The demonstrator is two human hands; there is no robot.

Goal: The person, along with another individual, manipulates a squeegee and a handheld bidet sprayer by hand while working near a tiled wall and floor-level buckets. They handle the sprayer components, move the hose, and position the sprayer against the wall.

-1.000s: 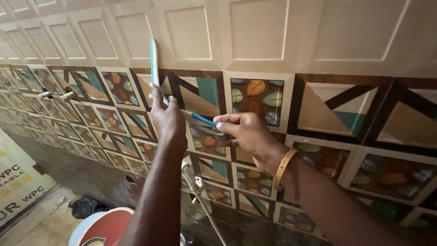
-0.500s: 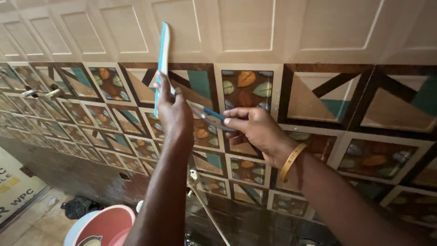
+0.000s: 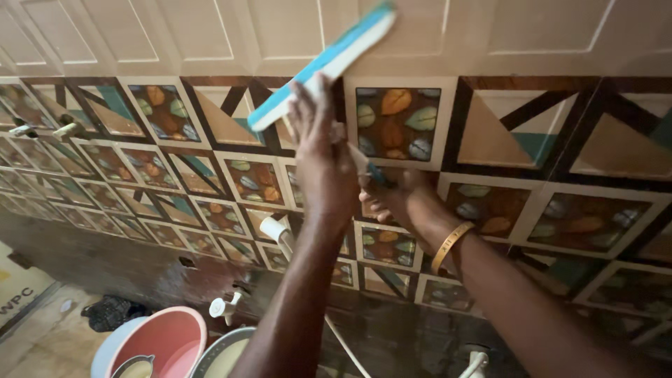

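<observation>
Since half a second ago, the long blue-and-white strip has swung from nearly upright to a steep slant, its upper end now up over the plain cream panels and its lower end down across the triangle-pattern tile. I take that as the piece being turned to a new angle against the wall rather than laid down.

My left hand is closed round the strip near its lower half, fingers wrapped, thumb side pressed to the wall. My right hand, just right of the left and touching it, pinches a small blue-tipped tool; I cannot tell how tightly, since the left hand hides part of it. A yellow bangle sits on the right wrist.

Just right of the strip is the leaf-pattern tile. Below the strip, a white tap juts from the wall, and well below that stand a pink bucket and a second tap.
</observation>
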